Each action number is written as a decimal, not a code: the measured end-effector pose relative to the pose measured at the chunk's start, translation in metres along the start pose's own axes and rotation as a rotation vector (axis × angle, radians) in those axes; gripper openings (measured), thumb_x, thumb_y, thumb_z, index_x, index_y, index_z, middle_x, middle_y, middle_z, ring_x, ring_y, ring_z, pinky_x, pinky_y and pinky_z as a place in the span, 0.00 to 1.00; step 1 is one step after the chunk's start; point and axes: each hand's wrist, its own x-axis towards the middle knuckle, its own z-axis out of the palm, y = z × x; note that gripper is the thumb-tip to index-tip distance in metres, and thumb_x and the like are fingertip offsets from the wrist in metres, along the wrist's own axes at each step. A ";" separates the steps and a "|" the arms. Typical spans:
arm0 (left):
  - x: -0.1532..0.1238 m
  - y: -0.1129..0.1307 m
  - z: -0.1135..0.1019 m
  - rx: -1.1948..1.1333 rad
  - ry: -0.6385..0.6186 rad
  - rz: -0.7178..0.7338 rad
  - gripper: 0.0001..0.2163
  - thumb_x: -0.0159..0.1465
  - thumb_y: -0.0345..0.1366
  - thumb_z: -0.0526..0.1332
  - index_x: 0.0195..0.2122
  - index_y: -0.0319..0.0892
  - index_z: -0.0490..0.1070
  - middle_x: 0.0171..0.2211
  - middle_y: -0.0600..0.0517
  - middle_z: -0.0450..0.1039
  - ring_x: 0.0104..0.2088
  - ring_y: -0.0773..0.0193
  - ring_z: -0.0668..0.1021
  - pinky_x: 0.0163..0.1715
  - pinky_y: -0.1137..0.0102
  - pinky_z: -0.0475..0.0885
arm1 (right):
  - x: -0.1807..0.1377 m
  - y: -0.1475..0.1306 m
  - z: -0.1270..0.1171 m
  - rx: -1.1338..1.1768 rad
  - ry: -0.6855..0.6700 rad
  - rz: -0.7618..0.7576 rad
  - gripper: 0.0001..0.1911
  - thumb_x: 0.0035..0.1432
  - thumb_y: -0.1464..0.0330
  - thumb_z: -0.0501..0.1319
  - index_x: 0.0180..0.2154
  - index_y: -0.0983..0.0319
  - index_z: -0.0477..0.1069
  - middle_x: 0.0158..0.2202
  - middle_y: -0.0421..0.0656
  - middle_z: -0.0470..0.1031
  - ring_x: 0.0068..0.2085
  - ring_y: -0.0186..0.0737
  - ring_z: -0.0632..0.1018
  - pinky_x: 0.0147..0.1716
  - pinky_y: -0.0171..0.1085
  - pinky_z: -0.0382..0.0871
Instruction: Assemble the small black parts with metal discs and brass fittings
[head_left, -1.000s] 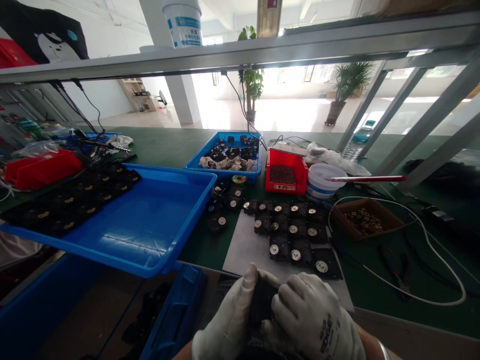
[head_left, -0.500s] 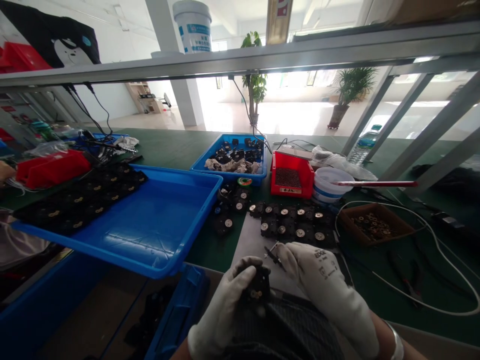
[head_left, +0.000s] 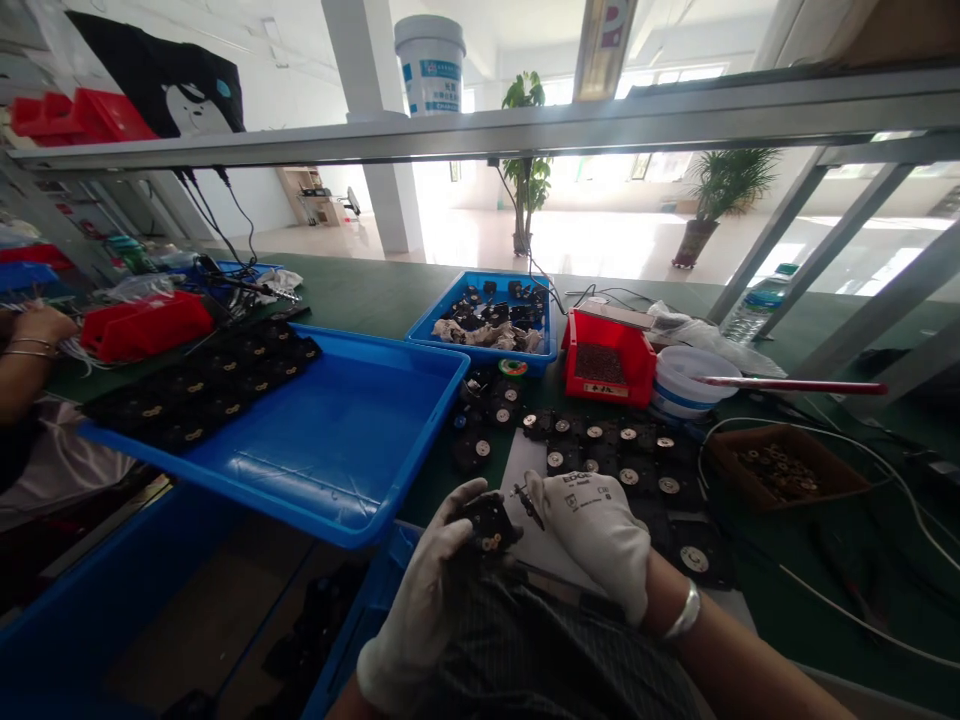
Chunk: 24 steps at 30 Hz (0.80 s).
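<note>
My left hand (head_left: 427, 580), in a white glove, is closed around a small black part with a brass centre (head_left: 487, 522), held just above the table's near edge. My right hand (head_left: 596, 530), also gloved, pinches a thin dark tool (head_left: 527, 503) whose tip sits close to that part. Right behind my hands, several matching black parts with metal discs (head_left: 607, 455) lie in rows on a grey sheet (head_left: 525, 540).
A large blue tray (head_left: 352, 440) sits left of my hands. Behind stand a small blue tray of parts (head_left: 491, 322), a red bin (head_left: 606, 360), a white tub (head_left: 686, 378) with a red stick, and a brown box of washers (head_left: 787, 470). Another person's arm (head_left: 26, 350) shows at far left.
My hands have moved up and forward from a clasped position. The right hand came off the part and now holds a thin tool at it. The view shifted right.
</note>
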 end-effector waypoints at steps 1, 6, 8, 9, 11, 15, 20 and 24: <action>-0.001 0.004 0.003 -0.001 -0.008 -0.006 0.21 0.68 0.40 0.65 0.63 0.47 0.71 0.71 0.45 0.63 0.64 0.40 0.74 0.56 0.55 0.79 | 0.002 -0.001 -0.001 -0.008 -0.010 0.007 0.25 0.77 0.66 0.50 0.38 0.66 0.84 0.34 0.53 0.86 0.38 0.50 0.88 0.36 0.41 0.76; -0.003 0.024 0.021 -0.024 -0.033 -0.078 0.20 0.71 0.37 0.60 0.63 0.46 0.69 0.69 0.42 0.65 0.56 0.43 0.82 0.45 0.61 0.82 | 0.011 -0.003 0.004 -0.047 -0.032 0.092 0.25 0.76 0.65 0.52 0.37 0.68 0.84 0.35 0.56 0.86 0.39 0.56 0.88 0.36 0.44 0.75; -0.003 0.026 0.023 -0.052 -0.031 -0.103 0.20 0.72 0.36 0.60 0.64 0.47 0.68 0.67 0.42 0.67 0.55 0.44 0.82 0.44 0.62 0.81 | 0.009 -0.001 0.005 -0.061 0.000 0.116 0.23 0.76 0.66 0.53 0.38 0.68 0.84 0.36 0.55 0.86 0.39 0.56 0.87 0.34 0.43 0.74; -0.003 0.027 0.024 -0.063 -0.033 -0.111 0.20 0.71 0.36 0.60 0.65 0.47 0.67 0.66 0.42 0.68 0.55 0.44 0.82 0.45 0.62 0.81 | 0.007 0.001 0.005 -0.067 0.028 0.120 0.22 0.76 0.66 0.53 0.39 0.67 0.84 0.36 0.55 0.86 0.39 0.55 0.87 0.34 0.43 0.74; -0.003 0.026 0.023 -0.071 -0.040 -0.117 0.22 0.71 0.37 0.61 0.65 0.48 0.66 0.66 0.42 0.68 0.55 0.44 0.82 0.45 0.62 0.81 | -0.001 0.005 0.003 -0.077 0.100 0.116 0.22 0.76 0.66 0.51 0.41 0.66 0.83 0.37 0.54 0.86 0.38 0.53 0.87 0.33 0.41 0.72; -0.004 0.022 0.019 -0.076 -0.069 -0.101 0.25 0.71 0.41 0.63 0.68 0.51 0.64 0.67 0.41 0.67 0.56 0.44 0.82 0.48 0.59 0.80 | -0.025 0.017 0.001 -0.090 0.280 0.122 0.24 0.77 0.64 0.48 0.39 0.64 0.81 0.33 0.52 0.84 0.34 0.50 0.85 0.29 0.40 0.66; -0.003 0.013 0.015 -0.189 -0.187 -0.030 0.28 0.71 0.42 0.59 0.72 0.55 0.58 0.71 0.45 0.63 0.62 0.42 0.77 0.61 0.50 0.72 | -0.064 0.028 0.022 0.161 0.833 0.000 0.28 0.77 0.61 0.48 0.26 0.59 0.74 0.20 0.41 0.77 0.20 0.37 0.78 0.23 0.36 0.62; -0.001 0.008 0.020 -0.202 -0.279 -0.037 0.35 0.64 0.33 0.63 0.72 0.58 0.58 0.74 0.51 0.58 0.66 0.43 0.72 0.68 0.48 0.64 | -0.093 0.019 0.056 0.564 0.731 0.035 0.13 0.72 0.60 0.56 0.40 0.56 0.77 0.29 0.39 0.83 0.28 0.37 0.84 0.30 0.33 0.73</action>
